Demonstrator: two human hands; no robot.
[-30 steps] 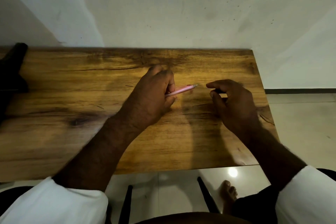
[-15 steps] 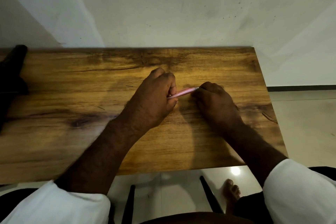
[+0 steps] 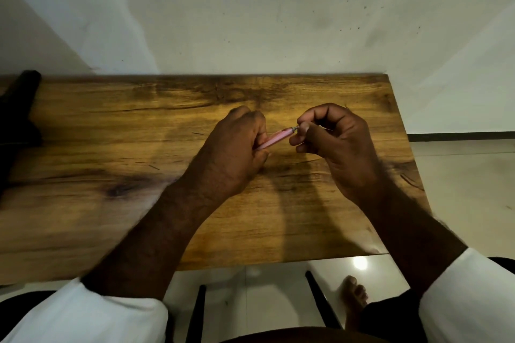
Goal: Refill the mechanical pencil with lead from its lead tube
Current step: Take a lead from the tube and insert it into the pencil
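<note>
Two hands at work above the wooden table (image 3: pixel 111 147). Left hand (image 3: pixel 234 153) fisted round the pink pencil (image 3: pixel 274 138); right hand (image 3: pixel 334 145) pinches its metal end (likely feeding lead or pulling a cap, cannot tell). Next needs a fine, steady aim. Lead tube not visible, contents unknown.

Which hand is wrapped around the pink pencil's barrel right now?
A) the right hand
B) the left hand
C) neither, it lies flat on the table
B: the left hand is closed around the barrel of the pink pencil, while the right hand only pinches at its metal end, above the wooden table.
</note>
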